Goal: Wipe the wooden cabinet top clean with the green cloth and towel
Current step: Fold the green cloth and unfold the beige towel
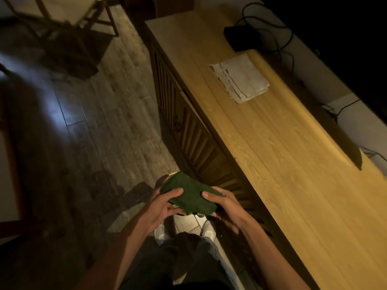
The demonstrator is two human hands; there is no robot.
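A dark green cloth is bunched between both hands, low in the view and over the floor, left of the cabinet. My left hand grips its left side, thumb on top. My right hand grips its right side. The long wooden cabinet top runs diagonally along the right. A folded pale towel with dark stripes lies flat on it, far from my hands.
A black box with cables sits at the far end of the cabinet top. A dark screen edge overhangs the back right. A wooden chair stands on the plank floor at upper left. My shoes show below the cloth.
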